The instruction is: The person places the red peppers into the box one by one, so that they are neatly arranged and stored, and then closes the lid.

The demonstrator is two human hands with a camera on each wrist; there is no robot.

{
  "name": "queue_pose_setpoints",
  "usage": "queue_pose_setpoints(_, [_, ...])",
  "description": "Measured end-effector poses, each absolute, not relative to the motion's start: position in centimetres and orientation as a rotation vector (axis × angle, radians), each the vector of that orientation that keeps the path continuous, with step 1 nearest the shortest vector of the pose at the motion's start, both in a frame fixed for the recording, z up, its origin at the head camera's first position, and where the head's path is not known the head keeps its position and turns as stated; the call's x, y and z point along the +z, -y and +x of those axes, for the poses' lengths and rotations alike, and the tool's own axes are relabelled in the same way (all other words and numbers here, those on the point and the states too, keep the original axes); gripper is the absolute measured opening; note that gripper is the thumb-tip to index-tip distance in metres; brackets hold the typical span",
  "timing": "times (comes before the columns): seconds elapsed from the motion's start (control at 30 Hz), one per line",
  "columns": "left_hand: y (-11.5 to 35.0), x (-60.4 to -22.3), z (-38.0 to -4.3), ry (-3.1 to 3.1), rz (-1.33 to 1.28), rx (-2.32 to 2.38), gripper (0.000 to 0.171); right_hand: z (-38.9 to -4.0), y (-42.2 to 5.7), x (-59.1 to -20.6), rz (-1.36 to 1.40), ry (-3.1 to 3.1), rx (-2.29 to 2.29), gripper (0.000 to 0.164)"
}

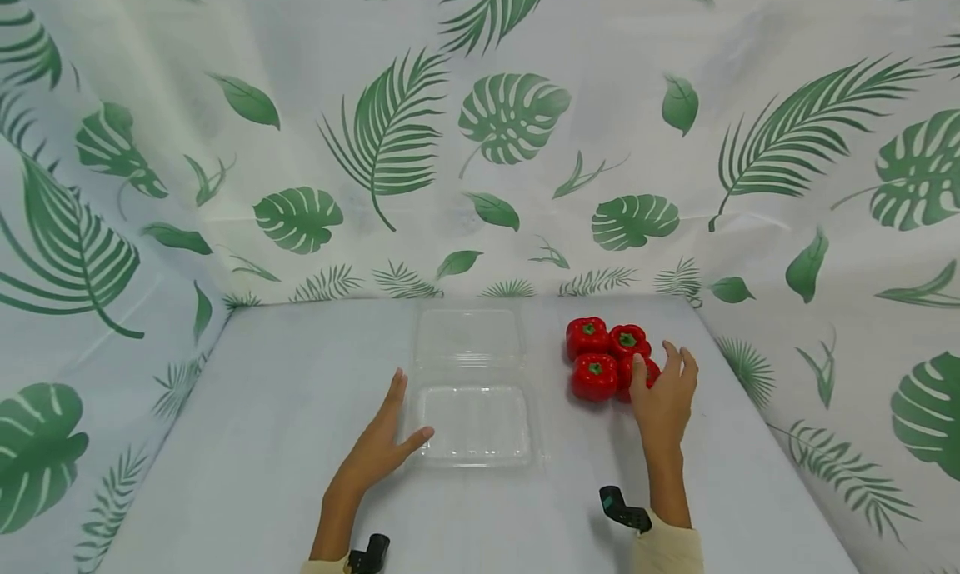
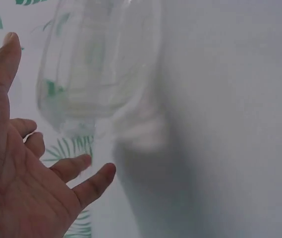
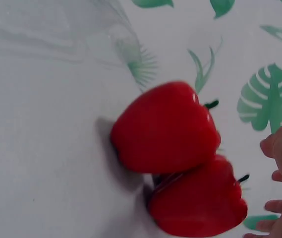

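Several red bell peppers (image 1: 595, 377) with green stems stand grouped on the right of the white table. My right hand (image 1: 666, 395) is over the nearest right one, its fingers spread and partly hiding that pepper; the right wrist view shows the hand apart from two peppers (image 3: 168, 130). A clear plastic clamshell box (image 1: 474, 424) lies opened at the middle, its lid (image 1: 469, 334) laid back toward the wall. Beside the box's left edge is my left hand (image 1: 378, 445), fingers extended and thumb out over the rim. In the left wrist view it holds nothing.
The white table (image 1: 285, 407) runs back to a hanging cloth (image 1: 450, 141) printed with green leaves, which also closes in the left and right sides. A dark wrist camera (image 1: 626, 510) sits on the right wrist and another on the left.
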State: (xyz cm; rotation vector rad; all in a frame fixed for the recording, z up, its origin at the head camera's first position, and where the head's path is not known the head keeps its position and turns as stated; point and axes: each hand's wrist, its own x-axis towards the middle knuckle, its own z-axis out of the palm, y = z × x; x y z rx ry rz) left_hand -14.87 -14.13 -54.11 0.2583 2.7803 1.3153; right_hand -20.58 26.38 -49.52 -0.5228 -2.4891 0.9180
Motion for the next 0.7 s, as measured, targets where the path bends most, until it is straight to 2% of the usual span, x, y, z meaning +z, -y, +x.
queue_pose_setpoints(0.13, [13.2, -55.1, -14.4, -2.772, 0.277, 1.356, 0.106, -20.5, -27.7, -50.9, -0.583, 2.481, 1.051, 0.062])
queue_pose_setpoints(0.33, [12.5, -55.7, -13.6, -2.779, 0.290, 1.453, 0.111, -20.6, -28.5, -52.7, -0.523, 2.466, 1.202, 0.065])
queue_pose_setpoints(0.7, [12.6, -56.6, -13.2, -2.695, 0.319, 1.588, 0.113, -20.3, -28.7, -53.5, -0.539, 2.491, 1.482, 0.084])
